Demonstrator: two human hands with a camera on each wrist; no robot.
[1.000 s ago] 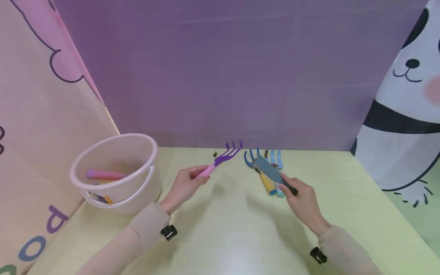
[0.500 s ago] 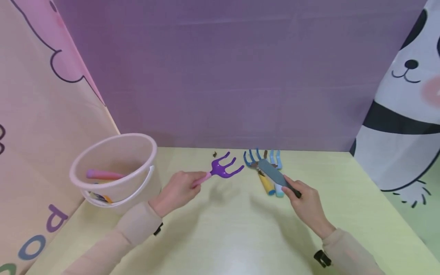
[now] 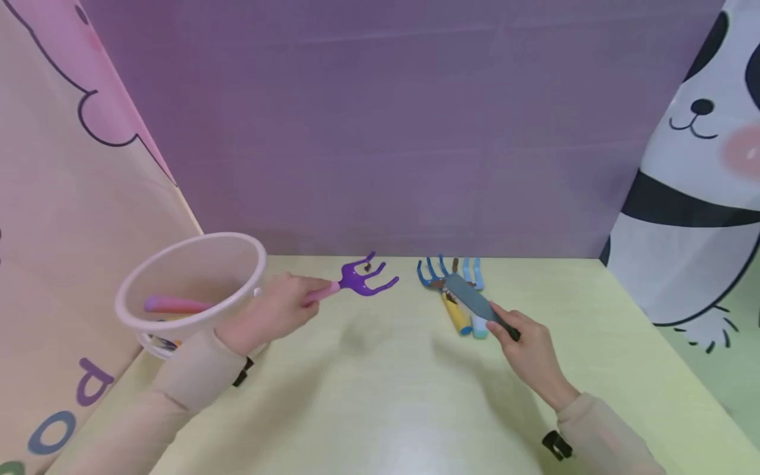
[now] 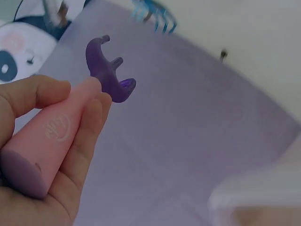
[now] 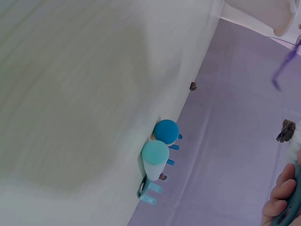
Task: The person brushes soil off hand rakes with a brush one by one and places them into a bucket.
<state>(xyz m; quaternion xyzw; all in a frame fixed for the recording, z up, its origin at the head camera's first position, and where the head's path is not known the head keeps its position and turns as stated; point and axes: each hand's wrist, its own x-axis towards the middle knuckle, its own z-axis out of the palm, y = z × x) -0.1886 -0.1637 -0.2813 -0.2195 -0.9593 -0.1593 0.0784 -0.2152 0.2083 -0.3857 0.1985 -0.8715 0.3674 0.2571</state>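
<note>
From where I stand, the person's left hand has its fingers and thumb wrapped round the pink handle of a small purple rake, held above the counter with its three prongs pointing off to the right. The right hand grips the dark handle of a grey-backed brush, and up close a brown clump shows at its pale bristles. Seen from above, the brush head crosses over two more rakes lying on the counter near its back edge: a blue rake with a yellow handle and, just beside it, a light-blue rake; from the right wrist, they sit well apart from the brush. A small brown bit lies close to that same edge. On the left stands a pale pink bucket, partly hidden by the left arm, with a pink handle among the things inside. A purple backdrop rises behind, and a panda picture is off to the right.
</note>
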